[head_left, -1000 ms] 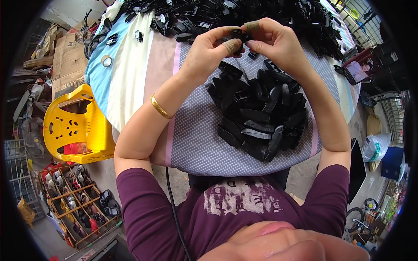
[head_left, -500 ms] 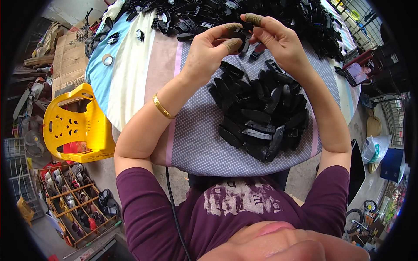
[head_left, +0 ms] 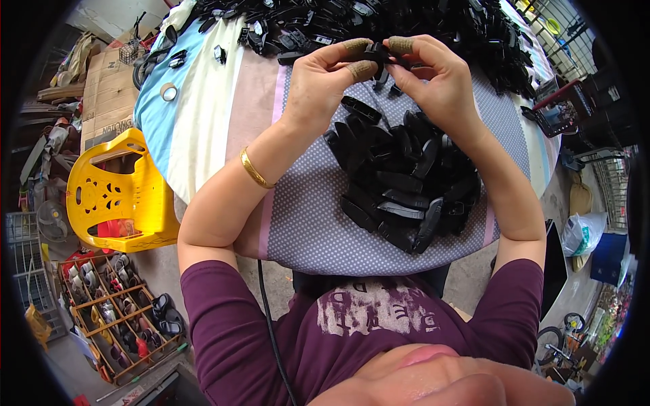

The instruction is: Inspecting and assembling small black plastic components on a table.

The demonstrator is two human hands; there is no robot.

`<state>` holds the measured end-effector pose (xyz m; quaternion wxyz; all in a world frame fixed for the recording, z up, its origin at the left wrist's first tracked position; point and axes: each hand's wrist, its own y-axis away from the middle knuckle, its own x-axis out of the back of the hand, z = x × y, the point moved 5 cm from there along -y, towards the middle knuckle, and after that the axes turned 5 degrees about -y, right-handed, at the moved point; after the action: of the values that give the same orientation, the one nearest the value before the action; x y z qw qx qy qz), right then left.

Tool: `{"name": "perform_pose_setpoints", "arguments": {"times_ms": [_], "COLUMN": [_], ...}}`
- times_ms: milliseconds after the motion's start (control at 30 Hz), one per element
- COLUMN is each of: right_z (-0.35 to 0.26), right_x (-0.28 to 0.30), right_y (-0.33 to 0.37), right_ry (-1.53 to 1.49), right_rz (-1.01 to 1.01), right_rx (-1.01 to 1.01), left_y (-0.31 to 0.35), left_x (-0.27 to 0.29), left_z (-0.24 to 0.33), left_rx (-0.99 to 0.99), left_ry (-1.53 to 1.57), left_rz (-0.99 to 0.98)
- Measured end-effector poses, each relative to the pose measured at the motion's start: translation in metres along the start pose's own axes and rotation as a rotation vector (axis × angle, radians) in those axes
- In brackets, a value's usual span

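Both hands' grip (head_left: 380, 54) on black clip (head_left: 376, 51), brown cardboard box (head_left: 108, 101) far left

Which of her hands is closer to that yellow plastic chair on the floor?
Left. The left hand is raised over the table on the side toward the yellow plastic chair, which stands off the table's left edge. The right hand is beyond it, farther from the chair.
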<state>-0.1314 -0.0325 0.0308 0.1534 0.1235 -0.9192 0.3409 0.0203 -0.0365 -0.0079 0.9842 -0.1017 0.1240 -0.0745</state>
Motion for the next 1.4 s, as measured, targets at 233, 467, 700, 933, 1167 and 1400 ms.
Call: {"name": "perform_pose_setpoints", "arguments": {"times_ms": [233,467,700,933,1167,1400], "right_z": [-0.007,-0.016,0.005,0.017,0.042,0.040], "right_x": [-0.002,-0.005,-0.011,0.002,0.011,-0.012], "right_y": [0.000,-0.001,0.003,-0.007,-0.001,-0.008], "right_ry": [0.086,0.282,0.067,-0.152,0.495,0.684], "right_rz": [-0.063,0.061,-0.277,-0.493,-0.518,-0.599], "right_rx": [0.037,0.168,-0.241,-0.270,0.082,-0.047], "left_y": [0.000,-0.002,0.001,-0.002,0.019,-0.015], "left_x": [0.000,-0.005,-0.008,-0.010,-0.036,0.006], "left_z": [-0.001,0.000,0.021,0.036,0.028,0.008], "left_rx": [-0.029,0.019,-0.141,-0.167,0.051,-0.626], "left_ry": [-0.042,0.151,-0.021,-0.317,-0.607,-1.516], "left_rz": [0.011,-0.014,-0.178,-0.254,-0.735,-0.166]}}
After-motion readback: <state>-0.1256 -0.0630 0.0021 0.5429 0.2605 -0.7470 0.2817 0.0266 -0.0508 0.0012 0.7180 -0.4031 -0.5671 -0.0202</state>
